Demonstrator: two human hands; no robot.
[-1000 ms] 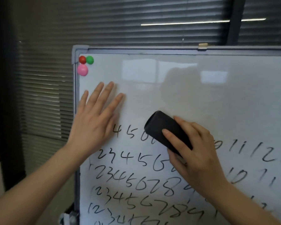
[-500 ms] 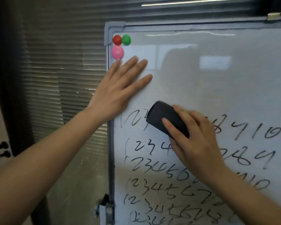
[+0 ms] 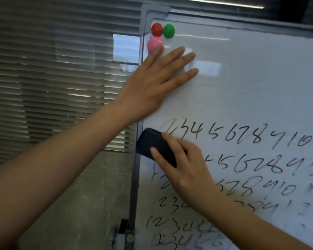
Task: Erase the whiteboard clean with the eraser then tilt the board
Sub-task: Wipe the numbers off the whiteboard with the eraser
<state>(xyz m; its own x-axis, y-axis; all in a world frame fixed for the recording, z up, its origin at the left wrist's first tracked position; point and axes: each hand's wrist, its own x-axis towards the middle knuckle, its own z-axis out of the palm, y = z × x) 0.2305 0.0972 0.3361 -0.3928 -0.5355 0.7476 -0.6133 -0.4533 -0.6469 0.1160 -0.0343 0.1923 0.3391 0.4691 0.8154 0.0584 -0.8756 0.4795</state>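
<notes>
The whiteboard [image 3: 251, 91] fills the right of the head view, its upper part wiped and rows of black handwritten numbers [image 3: 242, 136] below. My left hand [image 3: 157, 83] presses flat on the board near its top left corner, fingers straight. My right hand [image 3: 184, 170] grips a black eraser [image 3: 154, 145] against the board at its left edge, over the start of the top rows of numbers. My right hand and forearm hide part of the writing.
Red [image 3: 156, 29], green [image 3: 168, 30] and pink [image 3: 155, 44] magnets sit in the board's top left corner, the pink one just above my left fingertips. The grey frame post [image 3: 134, 186] runs down the left side to a bracket [image 3: 124, 231]. Window blinds [image 3: 52, 78] hang behind.
The eraser has slid left across the board to its left edge, wiping the first digits. My left hand sits higher, close under the magnets. The view has shifted left.
</notes>
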